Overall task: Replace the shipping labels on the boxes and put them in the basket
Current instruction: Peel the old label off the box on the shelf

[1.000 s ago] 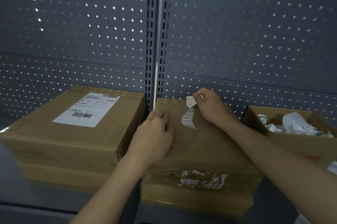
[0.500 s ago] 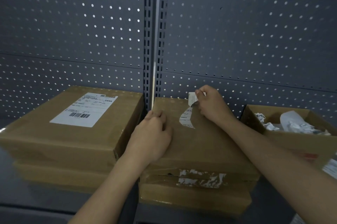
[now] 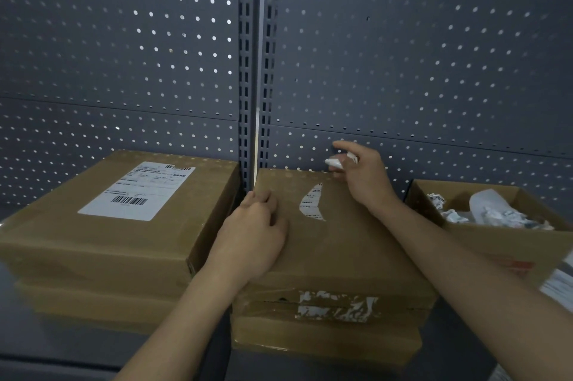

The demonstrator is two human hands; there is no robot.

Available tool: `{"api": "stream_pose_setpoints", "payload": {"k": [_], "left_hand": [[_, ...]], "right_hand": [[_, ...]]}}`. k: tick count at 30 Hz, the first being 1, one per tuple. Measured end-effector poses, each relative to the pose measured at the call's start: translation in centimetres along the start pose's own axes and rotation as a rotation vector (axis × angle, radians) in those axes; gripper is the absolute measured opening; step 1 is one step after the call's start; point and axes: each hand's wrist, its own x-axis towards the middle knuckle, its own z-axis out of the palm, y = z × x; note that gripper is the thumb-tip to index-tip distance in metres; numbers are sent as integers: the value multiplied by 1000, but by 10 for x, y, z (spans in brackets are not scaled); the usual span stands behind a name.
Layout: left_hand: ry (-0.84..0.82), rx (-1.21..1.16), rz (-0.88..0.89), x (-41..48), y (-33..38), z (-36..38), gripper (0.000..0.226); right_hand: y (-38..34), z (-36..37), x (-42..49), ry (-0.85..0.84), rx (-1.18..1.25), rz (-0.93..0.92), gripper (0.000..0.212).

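At the middle of the grey shelf point(image 3: 62, 346), flat brown cardboard boxes are stacked, and the top box point(image 3: 338, 250) is smooth with sharp edges. A thin, curved strip of torn label point(image 3: 311, 202) with ragged edges is stuck on its top. White torn bits point(image 3: 336, 306) are seen on the shiny tape along the front of the stack. The left hand point(image 3: 251, 235) is pressed on this box at its 9 o'clock edge, with the fingers bent tight. The right hand point(image 3: 362, 174) is lifted above the 12 o'clock edge, and a small white scrap point(image 3: 335, 162) is pinched in its fingers, with one finger held out. At 9 o'clock, a whole white label point(image 3: 139, 191) with a barcode is stuck flat on the left box point(image 3: 102, 244). At 3 o'clock, crumpled white paper point(image 3: 490, 211) is piled in an open cardboard box point(image 3: 502, 244). Behind, a grey metal wall point(image 3: 403, 55) full of little round holes is seen.
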Motion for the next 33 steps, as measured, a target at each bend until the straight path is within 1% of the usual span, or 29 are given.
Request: {"api": "stream_pose_setpoints", "payload": {"k": [3,7,11,14,16,17,20,22,26,30,33], "left_hand": [[-1,-3,-1,0,0,-1,51],[-2,-2,-3,-1,2,-2,49],[2,-11,-4,-3,4,-3,47],[6,-6,-3,-3,4,-3,45],[1,-1,-3,-3,4,-3,48],[-2,3,-5,-3,4,-3,49],[-2,1,-12,-3,4,-3,49],[1,4,-6,-3,4,-2,49],[-2,6,-4,-2,3,-2,52],[1,-1,-1,-2,2,-1,53],[4,-13,13,0,0,1,46]], "right_hand": [[1,-2,1,-21,-47,-11,28],[-2,-2,-1,-55,36,50,30],[-3,0,1,-89,55,94,31],[-4,-1,2,-71,-26,41,30],[-4,-2,1,-65,-57,-19,18],[-4,-2,0,-66,-79,-42,16],[5,0,3,-84,-306,-77,15],[10,1,6,-148,-475,-96,16],[10,3,7,-285,-692,-147,14],[9,5,7,-343,-819,-198,20],[8,4,6,-365,-846,-245,17]]}}
